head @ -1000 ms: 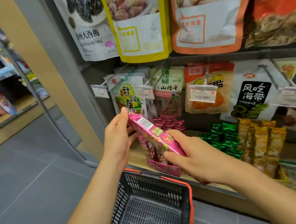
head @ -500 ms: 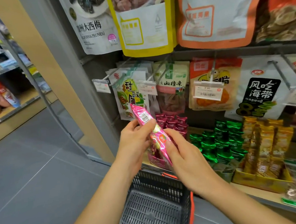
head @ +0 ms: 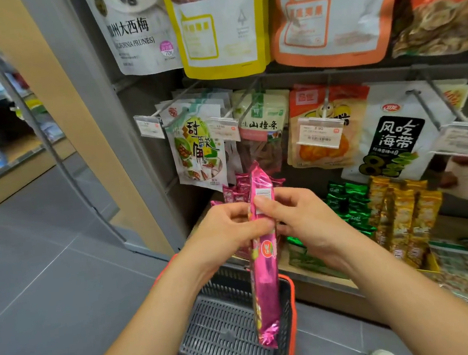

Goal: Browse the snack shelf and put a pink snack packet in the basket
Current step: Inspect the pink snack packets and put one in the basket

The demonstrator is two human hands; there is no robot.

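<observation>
Pink foil snack packet (head: 265, 284), long and narrow, is hanging upright and edge-on between both hands, with its crimped lower end dangling over the dark grey plastic basket with an orange rim (head: 220, 329) directly beneath. On the left, the left hand (head: 226, 230) is pinching the packet's upper part between curled fingers and thumb, probably to steady it. On the other side, the right hand (head: 304, 222) is gripping near the top, its thumb pressing on the white barcode patch and its fingers curling behind. Hanging vertically above the basket, the packet is likely being lined up for dropping in. Behind the hands, matching pink packets (head: 238, 190) are standing on the shelf, then green foil packets (head: 348, 203) and gold foil packets (head: 401, 211) further right
</observation>
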